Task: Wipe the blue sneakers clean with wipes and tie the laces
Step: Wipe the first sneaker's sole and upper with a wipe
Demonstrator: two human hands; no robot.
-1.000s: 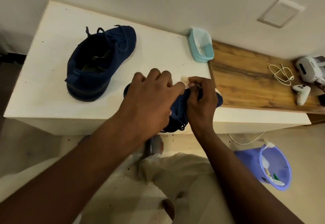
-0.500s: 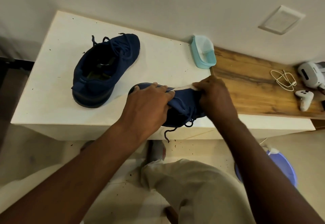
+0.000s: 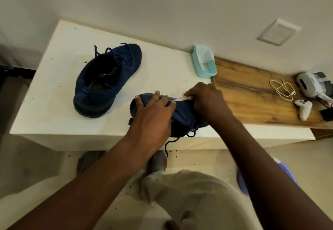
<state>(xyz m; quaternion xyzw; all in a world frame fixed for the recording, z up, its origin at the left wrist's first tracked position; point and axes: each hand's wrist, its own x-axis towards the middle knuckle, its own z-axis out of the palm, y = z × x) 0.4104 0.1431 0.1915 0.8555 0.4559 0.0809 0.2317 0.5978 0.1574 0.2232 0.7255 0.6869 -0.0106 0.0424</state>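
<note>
Table [image 3: 54, 85], 2 sneakers [image 3: 108, 78]: L grip [image 3: 153, 116] round near sneaker [image 3: 182, 114], R grip [image 3: 207, 100] round 1 wipe [image 3: 180, 99].

At the front edge of the white tabletop [image 3: 54, 71], the left hand [image 3: 153, 118] grips the near sneaker [image 3: 182, 112] around its heel end, fingers [image 3: 157, 94] curled over the top. The right hand [image 3: 207, 103] pinches a white wipe [image 3: 181, 98] against the shoe's upper, and a loose lace [image 3: 166, 147] hangs past the tabletop edge. The far sneaker [image 3: 108, 80] stands upright, well apart to the left. A teal container [image 3: 204, 63] sits by the wall, just beside a wooden tabletop [image 3: 243, 89], which carries three things: a coiled white cable [image 3: 282, 91], a white headset [image 3: 310, 85] and a controller [image 3: 304, 107].
</note>
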